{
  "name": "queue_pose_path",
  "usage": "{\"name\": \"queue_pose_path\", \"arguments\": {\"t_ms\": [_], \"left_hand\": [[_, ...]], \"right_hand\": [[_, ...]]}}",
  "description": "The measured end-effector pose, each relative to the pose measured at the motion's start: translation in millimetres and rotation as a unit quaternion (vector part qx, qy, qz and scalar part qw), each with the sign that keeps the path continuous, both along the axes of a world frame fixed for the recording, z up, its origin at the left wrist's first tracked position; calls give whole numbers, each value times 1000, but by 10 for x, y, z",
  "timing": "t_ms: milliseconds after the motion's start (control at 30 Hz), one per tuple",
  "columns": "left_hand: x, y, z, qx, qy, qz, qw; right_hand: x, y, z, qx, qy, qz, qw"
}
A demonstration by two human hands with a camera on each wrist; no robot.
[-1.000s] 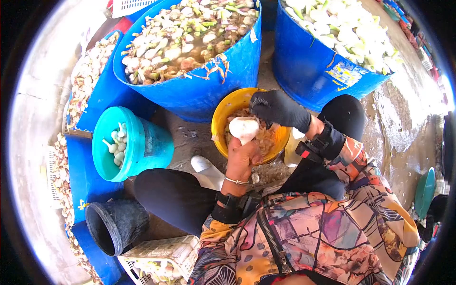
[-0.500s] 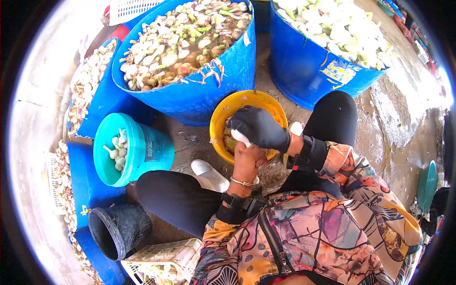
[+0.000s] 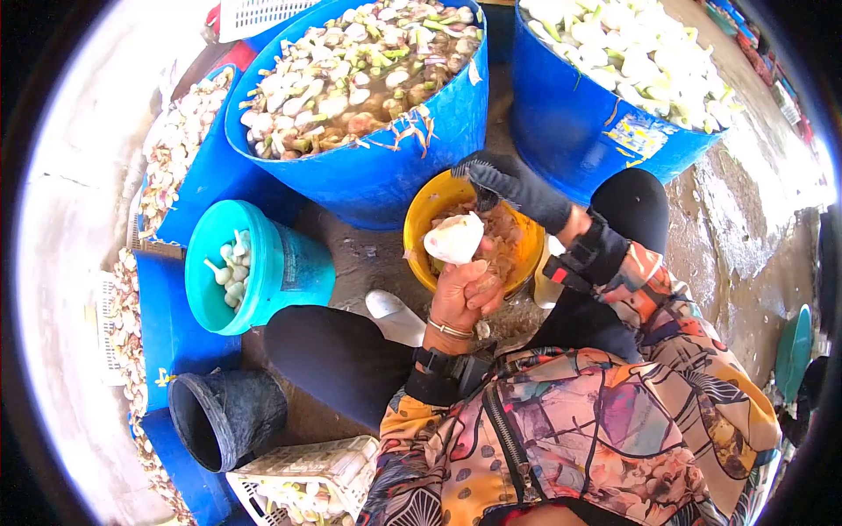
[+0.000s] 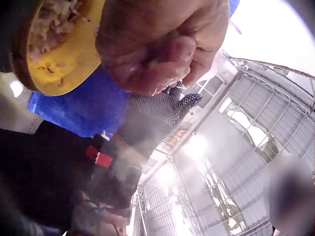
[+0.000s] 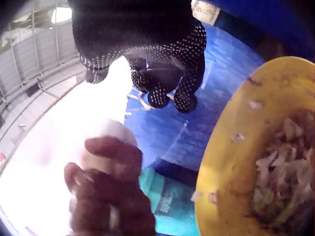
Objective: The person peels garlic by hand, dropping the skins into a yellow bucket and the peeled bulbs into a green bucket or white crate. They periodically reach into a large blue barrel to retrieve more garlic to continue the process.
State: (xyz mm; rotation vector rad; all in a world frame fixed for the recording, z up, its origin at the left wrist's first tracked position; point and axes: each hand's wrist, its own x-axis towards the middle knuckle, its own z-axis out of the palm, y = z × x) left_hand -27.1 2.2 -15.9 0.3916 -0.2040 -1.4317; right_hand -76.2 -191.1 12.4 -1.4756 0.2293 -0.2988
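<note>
My bare left hand (image 3: 462, 292) grips a whitish garlic bulb (image 3: 454, 238) by its lower end, holding it up over a yellow bucket (image 3: 417, 210). Pale skins and scraps (image 5: 280, 172) lie in that bucket. My right hand (image 3: 519, 191) wears a black glove with white dots and is just above and right of the bulb, apart from it. In the right wrist view the gloved fingers (image 5: 184, 101) are loosely bent, with the thumb standing away from them. The left wrist view shows the left fingers (image 4: 167, 73) curled, wet and shiny; the bulb is hidden there.
Two big blue tubs stand ahead: one (image 3: 368, 180) with garlic in murky water, one (image 3: 570, 131) heaped with paler bulbs. A turquoise bucket (image 3: 303, 263) with several bulbs, a black bucket (image 3: 254, 408) and a white crate (image 3: 324, 465) are at left.
Half a second ago the gloved right hand covered the bulb; now it has moved up and right, off it, and the bulb shows again. The left hand still holds the bulb.
</note>
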Motion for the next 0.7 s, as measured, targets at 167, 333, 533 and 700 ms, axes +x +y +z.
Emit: {"name": "queue_pose_path", "arguments": {"t_ms": [167, 333, 533, 700], "left_hand": [[14, -15, -57, -7, 20, -8, 1000], [-77, -46, -37, 59, -35, -1, 998], [-103, -114, -14, 91, -74, 13, 993], [-66, -136, -21, 187, -200, 71, 959]], "right_hand": [[-191, 140, 332, -323, -110, 38, 939], [-173, 212, 280, -373, -69, 58, 924], [-114, -35, -165, -415, 20, 19, 909], [-230, -74, -153, -441, 48, -7, 896]]}}
